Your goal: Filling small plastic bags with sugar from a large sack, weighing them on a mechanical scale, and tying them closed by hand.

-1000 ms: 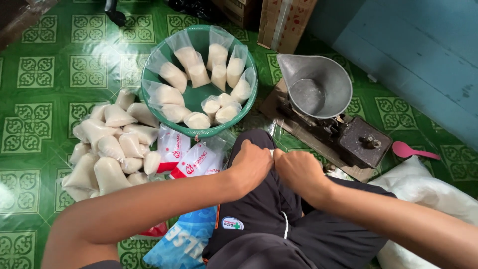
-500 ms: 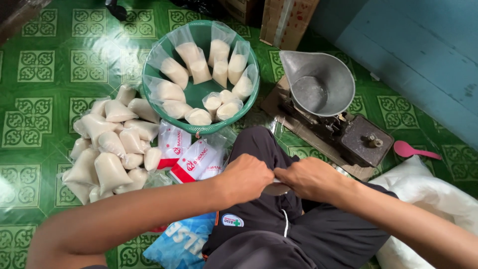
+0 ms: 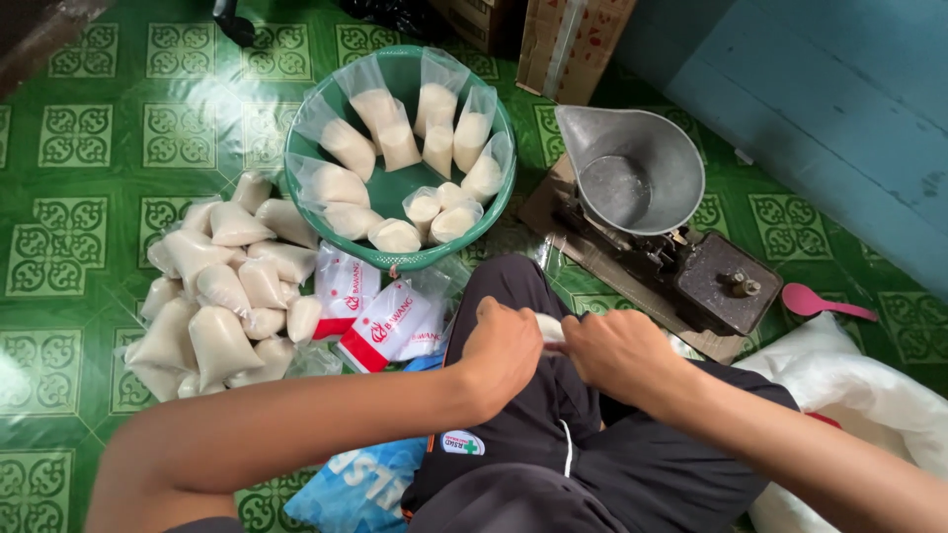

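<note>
1. Left hand (image 3: 502,347) fisted, pinching one end of a small white packet (image 3: 550,329) over the lap.
2. Right hand (image 3: 617,352) closed on the packet's other end, touching the left.
3. Far left of hands: pile of tied bags (image 3: 222,296).
4. Ahead-left: green basket (image 3: 395,188) of open bags.
5. Ahead-right: balance scale (image 3: 652,212); pink spoon (image 3: 825,303) farther right.

So the person's got 2 bare forearms, no sleeves showing, nothing on the wrists or hands. Wearing black shorts (image 3: 592,434) with a white drawstring (image 3: 568,446) hanging at the waist and a small round white-and-green logo patch (image 3: 462,443) on the left leg.
</note>
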